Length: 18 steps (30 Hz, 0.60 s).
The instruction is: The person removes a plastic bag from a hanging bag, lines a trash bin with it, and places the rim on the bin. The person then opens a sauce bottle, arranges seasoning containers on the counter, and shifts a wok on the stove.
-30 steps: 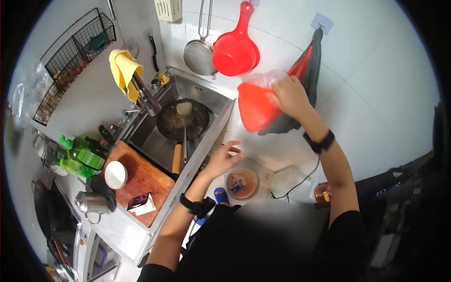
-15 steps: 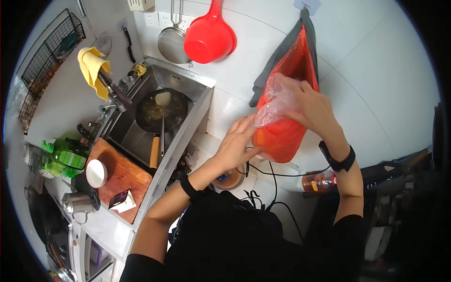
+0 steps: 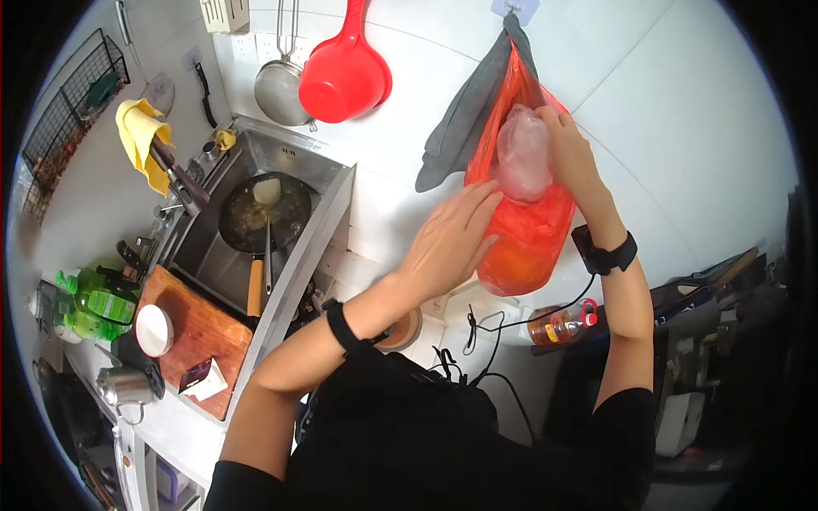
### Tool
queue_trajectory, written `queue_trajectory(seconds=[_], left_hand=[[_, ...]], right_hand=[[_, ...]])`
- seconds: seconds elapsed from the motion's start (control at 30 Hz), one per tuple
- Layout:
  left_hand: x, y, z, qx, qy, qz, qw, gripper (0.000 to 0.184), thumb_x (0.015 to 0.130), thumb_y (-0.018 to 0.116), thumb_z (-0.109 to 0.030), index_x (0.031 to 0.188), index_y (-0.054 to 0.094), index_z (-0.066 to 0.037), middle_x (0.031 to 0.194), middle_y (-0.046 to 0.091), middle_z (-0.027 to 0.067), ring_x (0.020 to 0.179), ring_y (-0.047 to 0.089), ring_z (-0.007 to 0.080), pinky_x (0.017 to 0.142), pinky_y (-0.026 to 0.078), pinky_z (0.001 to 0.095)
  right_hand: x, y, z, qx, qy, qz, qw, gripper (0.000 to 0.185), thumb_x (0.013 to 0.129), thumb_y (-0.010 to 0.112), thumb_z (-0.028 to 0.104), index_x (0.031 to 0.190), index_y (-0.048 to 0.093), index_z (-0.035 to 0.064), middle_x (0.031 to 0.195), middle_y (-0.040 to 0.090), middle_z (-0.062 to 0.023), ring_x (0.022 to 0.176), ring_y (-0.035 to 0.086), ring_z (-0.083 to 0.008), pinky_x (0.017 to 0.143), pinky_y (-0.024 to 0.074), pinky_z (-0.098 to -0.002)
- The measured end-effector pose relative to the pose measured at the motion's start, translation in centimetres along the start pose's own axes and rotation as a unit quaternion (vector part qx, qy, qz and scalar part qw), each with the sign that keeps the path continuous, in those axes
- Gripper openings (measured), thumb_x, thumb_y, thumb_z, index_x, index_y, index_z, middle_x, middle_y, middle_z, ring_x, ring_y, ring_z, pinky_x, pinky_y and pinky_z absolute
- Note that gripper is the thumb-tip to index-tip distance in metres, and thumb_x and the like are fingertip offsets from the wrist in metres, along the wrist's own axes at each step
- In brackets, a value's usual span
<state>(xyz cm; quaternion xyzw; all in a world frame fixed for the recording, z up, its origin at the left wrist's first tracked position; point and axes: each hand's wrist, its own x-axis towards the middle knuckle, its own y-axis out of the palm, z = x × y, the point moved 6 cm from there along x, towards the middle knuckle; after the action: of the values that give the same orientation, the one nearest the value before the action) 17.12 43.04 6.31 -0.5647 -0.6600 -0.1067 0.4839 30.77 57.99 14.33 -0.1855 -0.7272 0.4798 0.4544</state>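
On my feed, the bowl (image 3: 154,330) sits on the chopping board (image 3: 189,302), left of the frying pan (image 3: 241,228) in the sink (image 3: 217,264).

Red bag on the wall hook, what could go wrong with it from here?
The clear plastic bag sits at the mouth of the red bag and could slip out. Pulling down might drag the red bag or the grey cloth off the hook. The cable at the right wrist could snag.
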Motion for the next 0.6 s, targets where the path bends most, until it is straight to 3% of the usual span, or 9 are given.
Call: queue_trajectory(seconds=[0.13,0.23,0.33,0.37,0.4,0.43,0.5,0.53,0.6], left_hand=[[-1.5,2.2,1.9,0.110,-0.057,0.129,0.984,0.046,0.074,0.065,-0.011,0.118,0.053,-0.004,0.113,0.052,0.0127,0.102,0.048,0.0289,0.083,0.040,0.0370],[-1.7,1.8,0.4,0.183,0.002,0.159,0.970,0.048,0.072,0.067,-0.014,0.118,0.056,-0.012,0.110,0.052,0.0099,0.093,0.048,0.0260,0.079,0.039,0.0344],[-1.7,2.0,-0.4,0.202,0.029,0.200,0.958,0.047,0.071,0.068,-0.020,0.117,0.058,-0.017,0.115,0.052,0.0099,0.094,0.047,0.0247,0.079,0.038,0.0344],[-1.8,2.0,-0.5,0.198,0.030,0.209,0.957,0.049,0.071,0.068,-0.022,0.118,0.057,-0.016,0.117,0.051,0.0105,0.095,0.047,0.0247,0.080,0.038,0.0356],[-1.9,2.1,-0.6,0.193,0.032,0.217,0.956,0.051,0.071,0.069,-0.024,0.120,0.056,-0.016,0.120,0.050,0.0112,0.097,0.046,0.0248,0.082,0.038,0.0368],[-2.1,2.3,-0.3,0.198,0.034,0.212,0.956,0.051,0.071,0.069,-0.024,0.120,0.056,-0.016,0.120,0.050,0.0112,0.097,0.046,0.0248,0.082,0.038,0.0368],[-2.8,3.0,1.5,0.174,0.011,0.206,0.963,0.054,0.073,0.069,-0.028,0.123,0.053,-0.017,0.125,0.048,0.0124,0.105,0.044,0.0259,0.085,0.037,0.0376],[-2.9,3.0,2.3,0.179,0.014,0.202,0.963,0.054,0.073,0.069,-0.028,0.123,0.053,-0.017,0.125,0.048,0.0124,0.105,0.044,0.0259,0.085,0.037,0.0376],[-3.1,2.4,4.0,0.104,-0.038,0.232,0.966,0.059,0.074,0.069,-0.030,0.128,0.049,-0.016,0.128,0.045,0.0151,0.110,0.045,0.0309,0.091,0.037,0.0414]], right_hand=[[-0.5,-0.9,0.5,0.007,0.024,0.064,0.998,0.048,0.073,0.048,-0.007,0.117,0.050,0.0128,0.102,0.052,-0.0183,0.085,0.058,-0.0405,0.072,0.0498,-0.0451],[-0.1,-0.5,-1.4,-0.001,-0.002,-0.005,1.000,0.046,0.073,0.048,-0.004,0.116,0.053,0.0115,0.101,0.054,-0.0187,0.083,0.058,-0.0380,0.069,0.0500,-0.0412],[0.8,-1.7,-2.2,0.151,-0.042,-0.078,0.985,0.034,0.079,0.046,-0.002,0.109,0.057,0.0063,0.099,0.059,-0.0145,0.081,0.061,-0.0321,0.068,0.0493,-0.0372],[1.0,-2.8,-2.3,0.366,0.066,-0.052,0.927,0.029,0.083,0.045,0.001,0.110,0.056,0.0042,0.100,0.060,-0.0124,0.082,0.061,-0.0285,0.069,0.0493,-0.0357],[1.0,-2.7,-2.5,0.559,0.168,-0.021,0.812,0.025,0.087,0.045,0.004,0.110,0.055,0.0021,0.100,0.062,-0.0102,0.084,0.061,-0.0248,0.070,0.0493,-0.0342],[1.3,-2.8,-2.8,0.559,0.162,-0.024,0.813,0.025,0.087,0.045,0.004,0.110,0.055,0.0021,0.100,0.062,-0.0102,0.084,0.061,-0.0248,0.070,0.0493,-0.0342],[1.3,-2.4,-4.9,0.693,0.191,-0.117,0.686,0.025,0.092,0.047,0.016,0.110,0.054,0.0008,0.105,0.060,-0.0087,0.092,0.060,-0.0199,0.078,0.0488,-0.0331],[1.2,-2.1,-4.9,0.693,0.185,-0.120,0.686,0.025,0.092,0.047,0.016,0.110,0.054,0.0008,0.105,0.060,-0.0087,0.092,0.060,-0.0199,0.078,0.0488,-0.0331],[0.3,-1.5,-4.1,0.776,0.154,-0.178,0.586,0.032,0.094,0.044,0.018,0.121,0.047,0.0003,0.122,0.052,-0.0119,0.111,0.052,-0.0228,0.093,0.0447,-0.0373]])
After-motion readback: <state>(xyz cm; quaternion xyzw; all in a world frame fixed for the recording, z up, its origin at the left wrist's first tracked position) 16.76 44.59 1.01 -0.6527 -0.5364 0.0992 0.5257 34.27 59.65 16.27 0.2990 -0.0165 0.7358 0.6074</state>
